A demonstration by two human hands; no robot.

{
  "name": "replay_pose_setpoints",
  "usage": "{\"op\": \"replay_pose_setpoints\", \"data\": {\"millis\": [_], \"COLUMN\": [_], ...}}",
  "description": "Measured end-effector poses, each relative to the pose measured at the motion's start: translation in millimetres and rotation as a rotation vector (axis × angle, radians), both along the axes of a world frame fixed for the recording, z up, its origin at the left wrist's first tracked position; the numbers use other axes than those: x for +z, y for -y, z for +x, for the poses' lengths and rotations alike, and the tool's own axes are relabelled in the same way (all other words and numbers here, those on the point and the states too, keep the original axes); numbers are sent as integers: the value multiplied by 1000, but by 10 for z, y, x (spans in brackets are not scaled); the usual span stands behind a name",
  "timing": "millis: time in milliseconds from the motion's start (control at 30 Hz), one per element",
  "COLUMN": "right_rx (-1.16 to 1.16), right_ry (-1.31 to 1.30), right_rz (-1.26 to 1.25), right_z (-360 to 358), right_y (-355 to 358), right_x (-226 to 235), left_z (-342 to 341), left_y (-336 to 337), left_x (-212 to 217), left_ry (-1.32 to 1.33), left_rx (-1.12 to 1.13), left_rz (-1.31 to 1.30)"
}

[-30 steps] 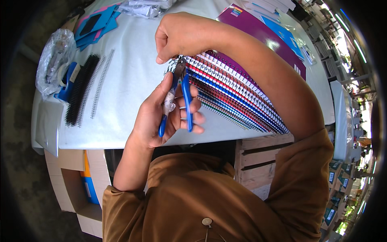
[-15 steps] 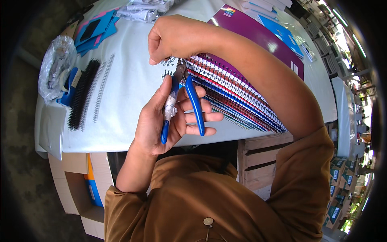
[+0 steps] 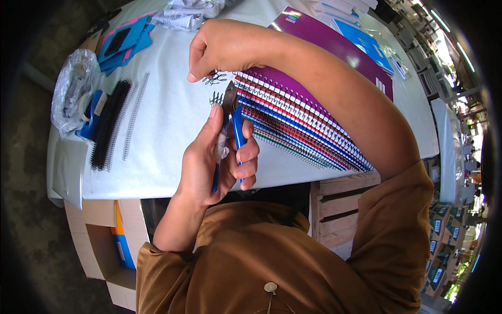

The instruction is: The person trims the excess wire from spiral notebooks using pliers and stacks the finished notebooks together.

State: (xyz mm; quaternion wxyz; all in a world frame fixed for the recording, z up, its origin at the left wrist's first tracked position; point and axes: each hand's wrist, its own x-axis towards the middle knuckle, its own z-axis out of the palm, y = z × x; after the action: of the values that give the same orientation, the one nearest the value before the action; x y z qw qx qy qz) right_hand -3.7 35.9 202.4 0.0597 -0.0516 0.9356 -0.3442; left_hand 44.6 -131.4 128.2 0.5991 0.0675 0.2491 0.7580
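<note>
The head view shows two bare hands over a white-covered table (image 3: 167,152). The left hand (image 3: 198,162) has its fingers wrapped narrowly around one pair of blue-handled pliers (image 3: 240,131), its wrist crossing the near edge. The pliers' tip is just beside the left end of one stack of spiral-bound notebooks (image 3: 303,125), which slants along the table's right half down to the near edge; whether metal touches coil cannot be told. The coil rows crowd too tightly to count, and the right forearm (image 3: 355,89) covers part of the top purple cover (image 3: 314,36). The right hand (image 3: 217,49) is curled above the stack's left end, thumb and fingers bent close; what they hold, if anything, is hidden. Two small clusters of black wire bits (image 3: 215,98) lie near the hands. Toward the left edge are one thick black coil (image 3: 111,125), two thin coils (image 3: 135,115), one blue tape dispenser (image 3: 94,112) and one clear plastic bag (image 3: 76,89). A broad stretch of cloth separates these from the left hand.
</note>
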Motion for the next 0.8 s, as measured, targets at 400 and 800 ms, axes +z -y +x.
{"op": "replay_pose_setpoints", "data": {"millis": [400, 800], "right_rx": [-102, -176], "right_ry": [-10, -240], "right_rz": [36, -18], "right_z": [-7, -160], "right_y": [23, -103], "right_x": [-12, -201], "left_z": [-124, -145], "left_y": [-86, -65], "left_x": [65, -100], "left_ry": [-25, -22], "left_rx": [-38, -58], "left_rz": [138, 253]}}
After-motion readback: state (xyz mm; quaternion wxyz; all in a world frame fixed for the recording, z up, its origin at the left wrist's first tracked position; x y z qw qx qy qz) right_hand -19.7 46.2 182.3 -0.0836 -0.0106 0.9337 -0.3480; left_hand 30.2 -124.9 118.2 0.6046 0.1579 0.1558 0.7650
